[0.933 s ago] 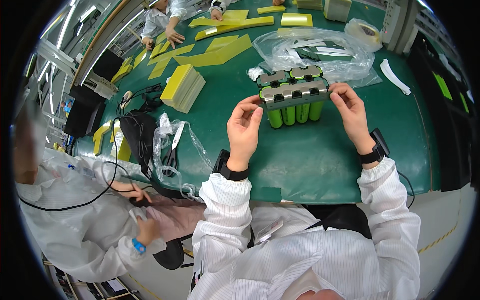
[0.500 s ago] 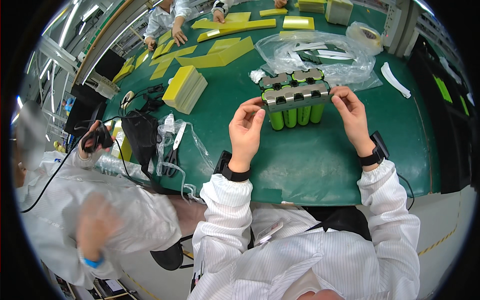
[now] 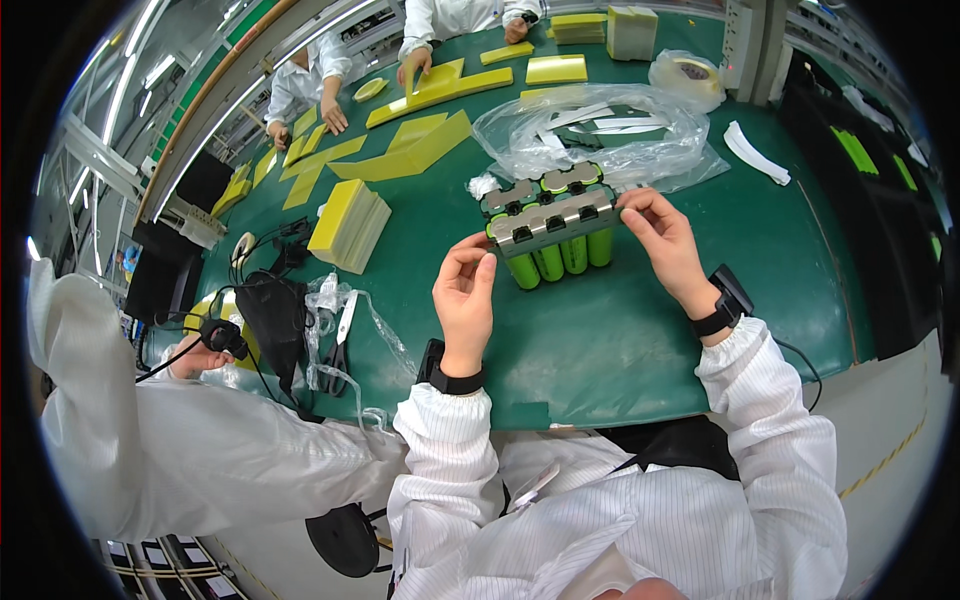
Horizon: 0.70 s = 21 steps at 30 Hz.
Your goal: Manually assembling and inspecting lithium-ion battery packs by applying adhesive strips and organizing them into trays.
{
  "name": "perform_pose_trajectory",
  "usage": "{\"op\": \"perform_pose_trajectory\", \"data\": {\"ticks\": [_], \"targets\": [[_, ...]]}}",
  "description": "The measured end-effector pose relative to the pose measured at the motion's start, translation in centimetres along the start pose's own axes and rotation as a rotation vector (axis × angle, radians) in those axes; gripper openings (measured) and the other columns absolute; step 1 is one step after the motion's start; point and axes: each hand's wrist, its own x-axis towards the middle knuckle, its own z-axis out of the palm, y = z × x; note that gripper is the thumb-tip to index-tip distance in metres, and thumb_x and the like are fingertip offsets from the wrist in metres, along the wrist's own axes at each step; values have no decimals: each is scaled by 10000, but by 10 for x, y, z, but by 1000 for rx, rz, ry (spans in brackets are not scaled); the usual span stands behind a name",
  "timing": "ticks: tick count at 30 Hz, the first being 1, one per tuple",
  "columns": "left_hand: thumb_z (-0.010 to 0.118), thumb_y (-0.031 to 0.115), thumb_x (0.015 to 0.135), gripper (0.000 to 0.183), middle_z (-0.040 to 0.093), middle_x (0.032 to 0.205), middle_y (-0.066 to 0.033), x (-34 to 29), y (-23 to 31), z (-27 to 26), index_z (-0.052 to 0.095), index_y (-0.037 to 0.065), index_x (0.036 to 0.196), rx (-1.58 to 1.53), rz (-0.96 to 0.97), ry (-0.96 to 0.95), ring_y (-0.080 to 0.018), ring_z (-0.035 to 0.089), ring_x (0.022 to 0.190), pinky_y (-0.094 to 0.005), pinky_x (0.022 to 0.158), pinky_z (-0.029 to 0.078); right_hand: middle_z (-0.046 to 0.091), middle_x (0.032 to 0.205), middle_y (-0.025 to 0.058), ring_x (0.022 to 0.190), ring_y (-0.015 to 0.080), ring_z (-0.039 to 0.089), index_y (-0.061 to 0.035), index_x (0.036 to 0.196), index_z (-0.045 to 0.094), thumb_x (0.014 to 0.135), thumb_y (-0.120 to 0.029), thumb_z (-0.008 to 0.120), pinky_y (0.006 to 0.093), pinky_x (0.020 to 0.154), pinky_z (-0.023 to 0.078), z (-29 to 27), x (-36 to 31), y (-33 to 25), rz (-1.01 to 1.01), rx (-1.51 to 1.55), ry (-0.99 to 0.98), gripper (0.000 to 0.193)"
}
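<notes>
A battery pack (image 3: 556,220) of green cylindrical cells stands at the middle of the green table (image 3: 610,350). Black plastic holders and silver metal strips cover its upper side, and the cells show below, facing me. My left hand (image 3: 466,310) pinches the left end of the pack between thumb and fingers. At the opposite end, my right hand (image 3: 664,250) is closed on the holder's edge in the same way. Both thumbs point up, toward the top of the pack. Whether its base rests fully on the table I cannot tell.
Behind the pack lie a clear plastic bag (image 3: 500,130), a tape roll (image 3: 698,72) and a white curved strip (image 3: 755,156). Leftward are a yellow sheet stack (image 3: 348,228) and scissors (image 3: 337,352). A co-worker beside me holds a black device (image 3: 222,338); others handle yellow sheets across the table.
My hands stay on the battery pack's two ends; view and pack have shifted slightly. The co-worker at left has leaned in, lowering the black device. A hand across the table has moved among yellow sheets.
</notes>
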Motion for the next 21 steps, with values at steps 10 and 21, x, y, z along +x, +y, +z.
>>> {"op": "perform_pose_trajectory", "data": {"ticks": [10, 21], "targets": [[606, 42, 892, 88, 603, 1113, -125, 11, -3, -1, 581, -23, 946, -46, 2, 19, -123, 569, 962, -246, 859, 448, 559, 1014, 7, 908, 74, 511, -19, 915, 579, 912, -96, 587, 216, 843, 402, 2, 7, 4, 69, 26, 37, 77], [620, 59, 876, 73, 607, 1013, -38, 7, -5, -1, 607, -6, 906, -22, -65, 72, -93, 560, 887, -237, 807, 454, 555, 893, -6, 844, 88, 499, -34, 932, 581, 904, -123, 602, 232, 789, 402, 4, 5, 34, 157, 238, 81, 96]]}}
